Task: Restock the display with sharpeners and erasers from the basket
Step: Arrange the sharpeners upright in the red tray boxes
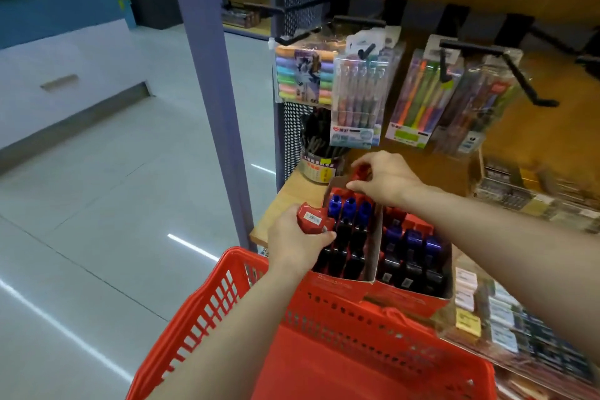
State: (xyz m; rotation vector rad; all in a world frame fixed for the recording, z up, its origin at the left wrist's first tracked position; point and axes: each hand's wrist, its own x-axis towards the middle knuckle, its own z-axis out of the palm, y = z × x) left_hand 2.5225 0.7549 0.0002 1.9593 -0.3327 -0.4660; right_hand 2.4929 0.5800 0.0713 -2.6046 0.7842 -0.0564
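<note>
Red basket [207,312] closest, both hands up at the sharpener boxes on the shelf.

From the head view, the basket's visible floor is bare; the rest is cut off by the frame. Beyond it, at the front edge of the wooden shelf [285,201], stand two cardboard display boxes: the left box [341,282] holds rows of blue and dark sharpeners with room at its back, the right box [418,297] looks fuller. The left hand [297,243] curls round a red sharpener [313,219] at the left box's near-left corner. The right hand [386,177] pinches another red one [360,172] at that box's back edge. Best to seat it upright in the back row, in line with its neighbours, then follow with the left-hand piece.
</note>
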